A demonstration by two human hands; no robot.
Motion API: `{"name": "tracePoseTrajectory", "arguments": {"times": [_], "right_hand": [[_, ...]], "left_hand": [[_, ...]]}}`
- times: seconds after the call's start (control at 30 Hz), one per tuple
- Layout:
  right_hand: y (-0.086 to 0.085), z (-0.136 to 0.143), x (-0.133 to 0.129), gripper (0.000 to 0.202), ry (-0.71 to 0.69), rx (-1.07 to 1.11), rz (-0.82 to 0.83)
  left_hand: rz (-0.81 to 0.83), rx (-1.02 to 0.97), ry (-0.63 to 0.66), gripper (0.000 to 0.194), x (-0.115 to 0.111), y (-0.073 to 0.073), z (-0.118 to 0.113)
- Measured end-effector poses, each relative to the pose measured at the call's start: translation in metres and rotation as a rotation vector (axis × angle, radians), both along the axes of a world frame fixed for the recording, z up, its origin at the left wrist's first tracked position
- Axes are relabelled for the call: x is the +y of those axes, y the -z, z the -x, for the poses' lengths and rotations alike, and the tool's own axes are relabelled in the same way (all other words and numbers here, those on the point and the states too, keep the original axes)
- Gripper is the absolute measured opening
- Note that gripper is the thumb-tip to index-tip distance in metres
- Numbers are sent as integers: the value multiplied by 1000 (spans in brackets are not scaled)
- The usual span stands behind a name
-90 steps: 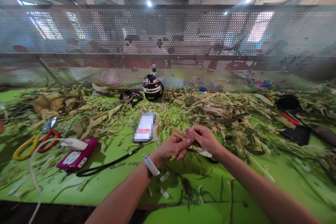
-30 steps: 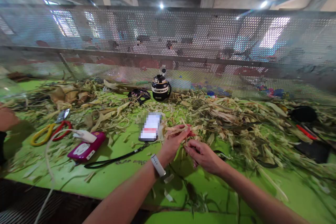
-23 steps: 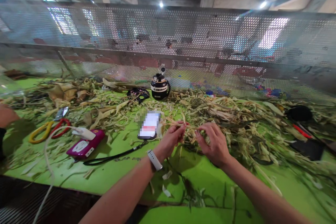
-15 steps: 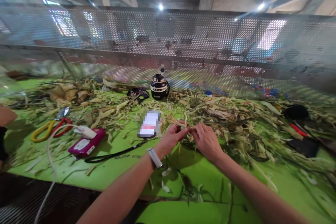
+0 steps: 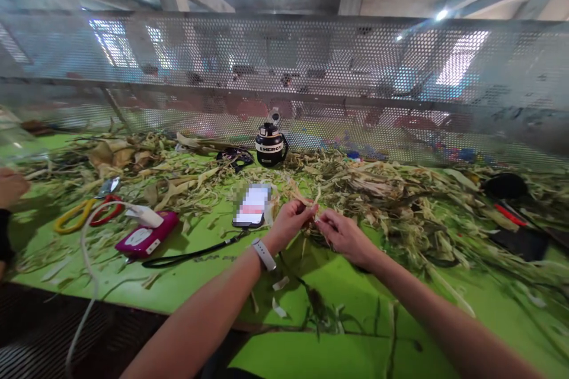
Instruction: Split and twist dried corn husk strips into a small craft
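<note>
My left hand [image 5: 291,222], with a light wristband behind it, is closed on a pale husk strip [image 5: 317,195] that sticks up past the fingertips. Just to its right, my right hand [image 5: 340,234] has its fingers bent and pinched at the lower end of the same piece. The fingertips of both hands nearly meet. Dry husk strips [image 5: 377,186] lie heaped behind and to the right of them. Left of my left hand a phone [image 5: 253,204] with a lit screen lies on the green table [image 5: 200,284].
A black bottle [image 5: 269,145] stands at the back before a perforated metal screen [image 5: 311,71]. On the left lie a magenta power block [image 5: 149,240] with a white plug and cable, and scissors [image 5: 75,217]. Another person's hand [image 5: 12,188] shows at the left edge.
My right hand has drawn slightly down and its fingers have curled more. My left hand has shifted only a little. The view has moved slightly.
</note>
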State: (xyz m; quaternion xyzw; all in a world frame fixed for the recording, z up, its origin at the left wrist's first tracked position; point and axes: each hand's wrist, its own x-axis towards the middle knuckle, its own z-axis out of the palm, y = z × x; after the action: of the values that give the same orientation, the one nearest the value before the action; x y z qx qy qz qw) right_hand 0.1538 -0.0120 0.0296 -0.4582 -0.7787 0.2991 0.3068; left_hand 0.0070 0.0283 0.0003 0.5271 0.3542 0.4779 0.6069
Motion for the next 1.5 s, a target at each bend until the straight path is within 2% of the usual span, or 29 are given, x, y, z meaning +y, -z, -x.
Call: {"name": "tracePoseTrajectory", "arguments": {"times": [0.13, 0.3, 0.43, 0.5, 0.6, 0.7, 0.8, 0.93, 1.03, 1.17, 1.37, 1.43, 1.5], "right_hand": [[4, 2, -1, 22, 16, -9, -66], [6, 10, -4, 22, -8, 44, -32], [1, 10, -5, 25, -22, 88, 28], [-4, 3, -1, 33, 27, 84, 39], [-13, -11, 8, 51, 212, 115, 57], [-15, -19, 16, 58, 284, 205, 217], [-10, -16, 18, 50, 250, 264, 301], [-2, -9, 17, 37, 234, 287, 256], [3, -8, 20, 34, 263, 249, 168], [5, -8, 21, 34, 285, 194, 72], [-3, -8, 12, 28, 143, 186, -92], [-3, -5, 11, 28, 74, 262, -32], [-1, -4, 11, 27, 49, 439, 110]], "left_hand": [[-14, -46, 1, 36, 2, 1, -1], [-6, -79, -8, 36, -2, 1, -1], [20, -141, -20, 33, -3, 1, 1], [53, -163, 8, 33, -2, 0, 2], [117, -172, 52, 32, -2, 0, 3], [169, -171, 94, 34, -5, 1, 0], [195, -178, 129, 35, -10, 2, -2], [70, -71, 176, 32, -15, -1, -4], [-24, 36, 263, 38, -17, -4, -4], [-58, 114, 329, 41, -19, -5, -3], [-49, 139, 359, 42, -20, -6, -2], [-64, 157, 374, 42, -20, -5, -2], [-74, 135, 377, 41, -19, -4, -2]]}}
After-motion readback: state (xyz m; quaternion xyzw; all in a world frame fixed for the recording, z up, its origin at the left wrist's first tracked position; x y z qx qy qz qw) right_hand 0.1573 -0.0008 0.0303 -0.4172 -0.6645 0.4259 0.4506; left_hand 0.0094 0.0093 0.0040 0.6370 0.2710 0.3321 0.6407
